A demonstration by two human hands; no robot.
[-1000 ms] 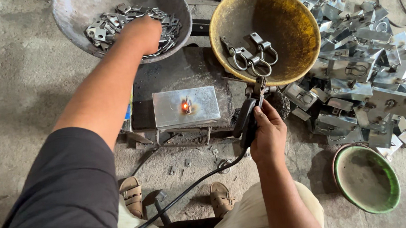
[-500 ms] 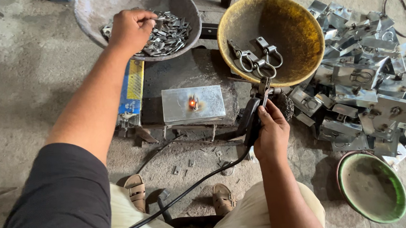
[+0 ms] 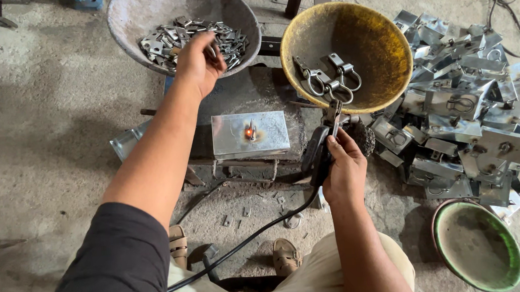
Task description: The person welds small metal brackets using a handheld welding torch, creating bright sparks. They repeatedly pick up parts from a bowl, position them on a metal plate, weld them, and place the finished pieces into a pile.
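Now left hand (image 3: 198, 62) in grey bowl (image 3: 132, 14) | right hand (image 3: 342, 174) gripping electrode holder (image 3: 320, 151)

A left hand (image 3: 198, 62) reaches into a grey bowl (image 3: 135, 14) of metal pieces (image 3: 167, 39). The right hand (image 3: 344, 170) grips a welding holder (image 3: 320, 151) just below the yellow bowl (image 3: 374, 40).

grey bowl (image 3: 135, 14): dull, rough metal, full of small shiny metal bits (image 3: 170, 39) | yellow bowl (image 3: 381, 40): worn, rusty, scratched | flat plate (image 3: 250, 134): smooth shiny metal with a glowing spot | pile of brackets (image 3: 471, 113): bright, shiny metal | floor (image 3: 38, 119): rough grey concrete | cable (image 3: 248, 241): black, smooth rubber | green bowl (image 3: 478, 249): dusty, dull
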